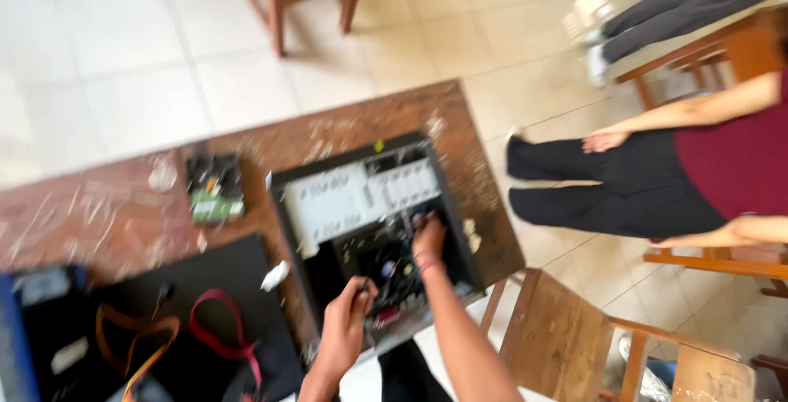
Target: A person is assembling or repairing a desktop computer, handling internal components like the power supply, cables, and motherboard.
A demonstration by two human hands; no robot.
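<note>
Black PC case (369, 229) lies open on its side on the worn wooden table (98, 213), side panel (213, 303) off and flat beside it w/ red and orange cables (217, 336) on top. Your right hand (428, 238) is deep inside, fingers curled on something among the parts; blur hides what. Your left hand (345, 324) looks pinched round a thin dark tool, prob. a screwdriver. A green circuit board (215, 188) sits out on the table. Judging by that, you're partway: internals mostly in place.

Head view, steeply down, tilted, near table (98, 213)
</note>
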